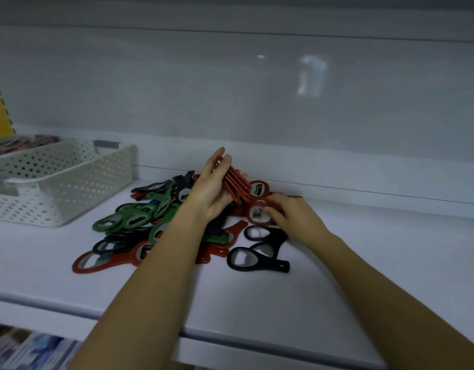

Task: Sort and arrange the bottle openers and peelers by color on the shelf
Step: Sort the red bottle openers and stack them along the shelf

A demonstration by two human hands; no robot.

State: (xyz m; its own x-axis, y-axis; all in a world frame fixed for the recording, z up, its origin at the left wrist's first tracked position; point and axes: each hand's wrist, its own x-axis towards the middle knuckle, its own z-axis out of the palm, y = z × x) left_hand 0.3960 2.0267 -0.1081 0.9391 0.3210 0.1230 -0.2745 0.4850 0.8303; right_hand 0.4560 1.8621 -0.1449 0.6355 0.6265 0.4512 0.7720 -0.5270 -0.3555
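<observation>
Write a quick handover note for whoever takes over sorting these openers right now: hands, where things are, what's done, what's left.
Left hand: holds a stack of red openers on edge above the pile.
Right hand: fingers on a red opener lying at the pile's back right; whether it is gripped is unclear.
Shelf: mixed pile, with green openers left, dark blue openers front right, more red ones scattered. White basket stands far left.
Done: part of the reds gathered.
Left: remaining reds, then greens and dark ones; arrange by color.
</observation>
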